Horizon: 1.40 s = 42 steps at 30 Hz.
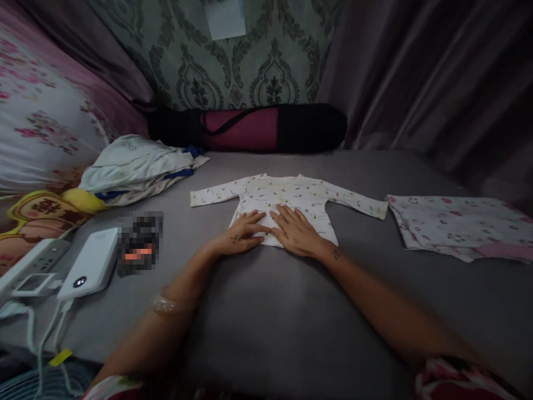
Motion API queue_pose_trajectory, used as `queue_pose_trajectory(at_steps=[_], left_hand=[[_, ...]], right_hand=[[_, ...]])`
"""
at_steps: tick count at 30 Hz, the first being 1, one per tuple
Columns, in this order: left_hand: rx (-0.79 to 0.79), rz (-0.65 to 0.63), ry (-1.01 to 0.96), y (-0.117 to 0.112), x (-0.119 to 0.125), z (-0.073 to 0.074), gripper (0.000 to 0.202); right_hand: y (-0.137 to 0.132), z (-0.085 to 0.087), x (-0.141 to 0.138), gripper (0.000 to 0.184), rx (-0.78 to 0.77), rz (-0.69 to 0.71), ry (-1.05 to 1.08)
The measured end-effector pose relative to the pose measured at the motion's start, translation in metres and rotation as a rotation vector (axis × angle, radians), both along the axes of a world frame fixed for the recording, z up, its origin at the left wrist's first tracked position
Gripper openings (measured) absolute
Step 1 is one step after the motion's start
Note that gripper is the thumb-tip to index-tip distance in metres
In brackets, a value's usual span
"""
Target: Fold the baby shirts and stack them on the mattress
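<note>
A small white long-sleeved baby shirt (291, 194) with a fine print lies spread flat on the grey bed cover (291, 311), both sleeves stretched out to the sides. My left hand (244, 233) rests flat on the shirt's lower hem, fingers stretched out and pointing right. My right hand (295, 230) lies flat beside it on the same hem, fingers extended toward the shirt's middle. The fingertips of the two hands almost meet. Neither hand holds anything.
A folded printed cloth (453, 225) lies to the right. A heap of pale clothes (137, 166) sits at the back left. A white power bank (89, 264) and a power strip (29, 266) with cables lie at the left. A rolled mat bag (250, 128) lies along the wall.
</note>
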<state>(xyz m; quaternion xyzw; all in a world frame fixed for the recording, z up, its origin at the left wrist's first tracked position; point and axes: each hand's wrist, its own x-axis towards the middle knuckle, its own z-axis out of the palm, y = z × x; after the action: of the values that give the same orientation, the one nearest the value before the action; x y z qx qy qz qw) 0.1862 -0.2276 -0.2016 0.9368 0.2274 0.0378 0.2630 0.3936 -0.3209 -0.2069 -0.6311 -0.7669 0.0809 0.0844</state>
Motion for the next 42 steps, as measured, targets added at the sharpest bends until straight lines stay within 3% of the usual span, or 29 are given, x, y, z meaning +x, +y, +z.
queue_pose_trajectory(at_steps=[4,7,10,13,17,20,25,33,42], left_hand=[[-0.034,0.017,-0.064,0.001,-0.001,-0.003,0.03],[-0.035,0.077,-0.127,0.001,0.006,0.002,0.03],[0.024,0.237,-0.105,0.001,0.027,0.012,0.031],[0.138,0.301,-0.093,0.001,0.057,0.015,0.03],[0.26,0.189,-0.158,-0.001,0.097,0.001,0.038],[0.325,0.203,-0.068,-0.008,0.114,-0.014,0.046],[0.411,0.235,0.053,-0.016,0.117,-0.028,0.053],[0.456,0.283,-0.015,-0.02,0.116,-0.027,0.05],[0.424,0.316,0.034,-0.026,0.116,-0.025,0.053]], right_hand=[[0.003,0.005,0.004,0.062,-0.053,0.008,0.108],[0.008,0.007,0.015,0.065,-0.026,-0.108,0.155],[0.014,0.001,0.031,0.066,0.065,-0.312,0.045],[0.017,-0.009,0.042,0.068,0.023,-0.401,-0.034],[0.015,-0.017,0.046,0.065,0.031,-0.392,-0.061],[0.012,-0.017,0.044,0.061,0.085,-0.417,-0.073],[0.013,-0.016,0.042,0.061,0.091,-0.473,-0.096],[0.023,-0.008,0.044,0.059,-0.007,-0.456,-0.084],[0.071,-0.003,0.049,0.059,0.047,-0.482,-0.089]])
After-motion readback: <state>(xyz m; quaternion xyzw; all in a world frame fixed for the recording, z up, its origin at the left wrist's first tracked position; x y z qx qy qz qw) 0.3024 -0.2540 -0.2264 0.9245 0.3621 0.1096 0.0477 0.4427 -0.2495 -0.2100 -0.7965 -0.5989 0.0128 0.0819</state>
